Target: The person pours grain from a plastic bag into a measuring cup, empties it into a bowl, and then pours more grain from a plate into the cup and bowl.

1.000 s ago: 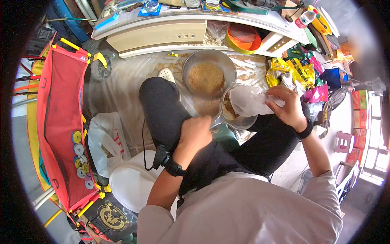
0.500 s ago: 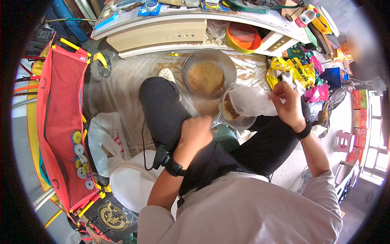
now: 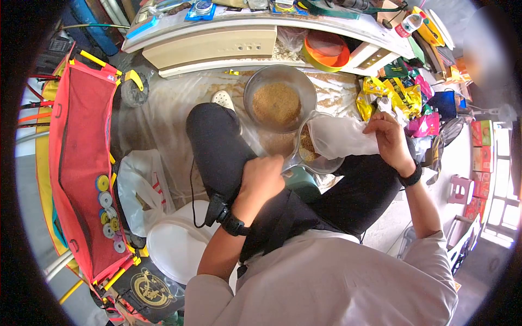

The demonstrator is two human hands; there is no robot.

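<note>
My right hand [image 3: 387,138] pinches the end of a whitish translucent bag [image 3: 343,137]. The bag's other end lies over a clear bowl [image 3: 328,164] with brown grainy material [image 3: 308,146] in it. My left hand [image 3: 262,175] is closed beside the bowl, above my thigh; whether it holds the bowl's near edge or a handle is hidden. Just beyond the bowl stands a large metal bowl [image 3: 310,87] with tan crumbly material [image 3: 276,104] inside.
A long white cabinet [image 3: 212,48] runs across the front. Yellow packets [image 3: 399,95] are heaped at the right. On the left are a red fabric tray [image 3: 81,163], a white plastic bag [image 3: 142,182] and a white bucket [image 3: 176,239]. An orange basin [image 3: 326,50] sits in the cabinet.
My right hand has shifted slightly right and turned, and the bag is stretched a little further right. Pale material now shows in the clear bowl. My left hand stays in place.
</note>
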